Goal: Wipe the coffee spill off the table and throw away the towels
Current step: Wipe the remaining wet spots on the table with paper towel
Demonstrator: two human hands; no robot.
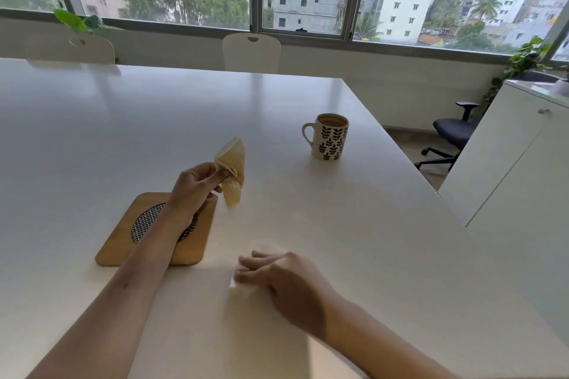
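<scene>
My left hand [197, 183] is raised above the white table [354, 224] and pinches a crumpled, coffee-stained paper towel [232, 168] that hangs from its fingers. My right hand [277, 277] lies low on the table nearer to me, blurred, with its fingers pressed on a second pale towel [238, 292] that shows only at the fingertips. No coffee spill is visible on the tabletop around the hands.
A white mug with a black leaf pattern [329, 137], filled with coffee, stands to the right beyond the hands. A wooden trivet with a woven centre [129, 240] lies under my left forearm. White chairs [251, 52] stand at the far edge, an office chair [452, 132] and white cabinet [517, 157] at right.
</scene>
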